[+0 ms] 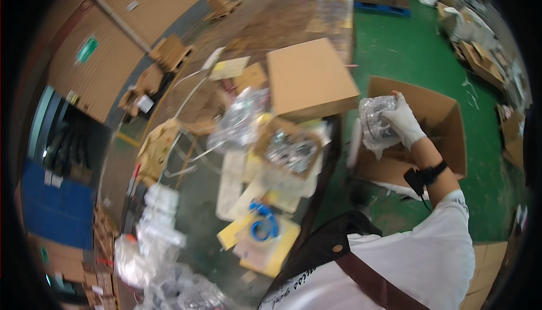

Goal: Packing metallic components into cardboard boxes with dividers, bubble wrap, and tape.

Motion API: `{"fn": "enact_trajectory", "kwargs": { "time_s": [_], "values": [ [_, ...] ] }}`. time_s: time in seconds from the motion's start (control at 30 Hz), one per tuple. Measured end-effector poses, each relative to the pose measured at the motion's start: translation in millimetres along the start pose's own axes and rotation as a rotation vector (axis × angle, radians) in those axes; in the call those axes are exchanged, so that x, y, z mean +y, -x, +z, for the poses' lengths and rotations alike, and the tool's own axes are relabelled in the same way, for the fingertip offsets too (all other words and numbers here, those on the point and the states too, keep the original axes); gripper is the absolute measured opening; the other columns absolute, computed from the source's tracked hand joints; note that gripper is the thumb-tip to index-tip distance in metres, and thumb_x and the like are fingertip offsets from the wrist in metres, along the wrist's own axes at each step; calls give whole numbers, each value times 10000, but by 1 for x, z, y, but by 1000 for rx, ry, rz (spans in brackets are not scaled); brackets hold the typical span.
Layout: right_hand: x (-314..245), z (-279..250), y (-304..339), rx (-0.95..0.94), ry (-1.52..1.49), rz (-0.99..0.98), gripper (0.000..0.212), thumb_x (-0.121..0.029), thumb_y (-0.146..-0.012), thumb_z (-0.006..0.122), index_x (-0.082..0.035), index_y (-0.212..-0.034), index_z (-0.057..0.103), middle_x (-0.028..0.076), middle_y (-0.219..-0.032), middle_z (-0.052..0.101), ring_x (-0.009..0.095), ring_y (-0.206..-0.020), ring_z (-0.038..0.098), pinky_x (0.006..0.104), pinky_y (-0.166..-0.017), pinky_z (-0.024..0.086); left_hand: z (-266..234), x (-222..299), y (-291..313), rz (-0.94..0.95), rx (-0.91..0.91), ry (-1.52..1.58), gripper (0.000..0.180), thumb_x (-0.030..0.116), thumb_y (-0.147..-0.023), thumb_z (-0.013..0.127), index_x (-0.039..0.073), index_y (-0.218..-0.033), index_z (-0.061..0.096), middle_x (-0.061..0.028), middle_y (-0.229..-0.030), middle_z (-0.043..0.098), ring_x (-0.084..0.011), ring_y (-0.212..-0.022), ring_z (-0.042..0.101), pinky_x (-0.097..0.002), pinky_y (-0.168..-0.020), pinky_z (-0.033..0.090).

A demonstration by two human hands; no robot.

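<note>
My right hand (405, 122), in a white glove, grips a bundle in clear bubble wrap (377, 122). The bundle looks round, and what is inside the wrap cannot be made out. Both are over the left part of an open cardboard box (439, 98) by the table's right side. Some of the box's inside is hidden by my hand and forearm. A black band with a small device (416, 180) is strapped round my right forearm. My left hand is out of sight.
On the table stand a large brown carton (310, 76), a small box of shiny metal parts (291, 151), crumpled clear plastic (240, 118) and a blue tape roll (261, 230) on yellow papers. Plastic-wrapped goods (161, 203) lie left. Cardboard and bags (480, 33) line the green floor's far right.
</note>
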State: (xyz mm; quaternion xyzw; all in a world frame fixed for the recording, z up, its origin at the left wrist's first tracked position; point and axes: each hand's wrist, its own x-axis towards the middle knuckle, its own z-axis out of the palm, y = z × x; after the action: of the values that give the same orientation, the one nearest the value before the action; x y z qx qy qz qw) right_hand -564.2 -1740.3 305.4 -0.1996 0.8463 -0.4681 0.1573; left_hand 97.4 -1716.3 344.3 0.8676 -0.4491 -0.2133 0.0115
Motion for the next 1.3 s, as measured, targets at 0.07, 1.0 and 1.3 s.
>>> {"fn": "enact_trajectory", "kwargs": {
  "time_s": [0.07,1.0,1.3],
  "values": [
    [70,-30,-79,94,188,30,788,-154,-686,602,25,-1392,300,241,-1112,605,343,-1033,610,383,-880,482,30,120,32,677,33,291,510,265,-713,778,-7,-1117,627,-160,-1100,652,-293,-974,606,-391,-869,460],
    [290,8,-224,-389,789,-238,456,-230,-791,623,-86,-1211,519,201,-969,633,332,-895,639,460,-776,501,489,578,218,1579,-559,-1631,370,324,-754,667,116,-1060,687,-90,-1088,673,-302,-1083,585,-377,-908,452],
    [198,-83,-176,-528,208,-104,395,-219,-793,614,-87,-1164,590,168,-1120,620,352,-1009,597,414,-887,479,543,540,181,1543,-594,-1512,586,480,-741,696,59,-1143,631,-124,-1188,623,-326,-1159,546,-409,-951,443]
  ]
}}
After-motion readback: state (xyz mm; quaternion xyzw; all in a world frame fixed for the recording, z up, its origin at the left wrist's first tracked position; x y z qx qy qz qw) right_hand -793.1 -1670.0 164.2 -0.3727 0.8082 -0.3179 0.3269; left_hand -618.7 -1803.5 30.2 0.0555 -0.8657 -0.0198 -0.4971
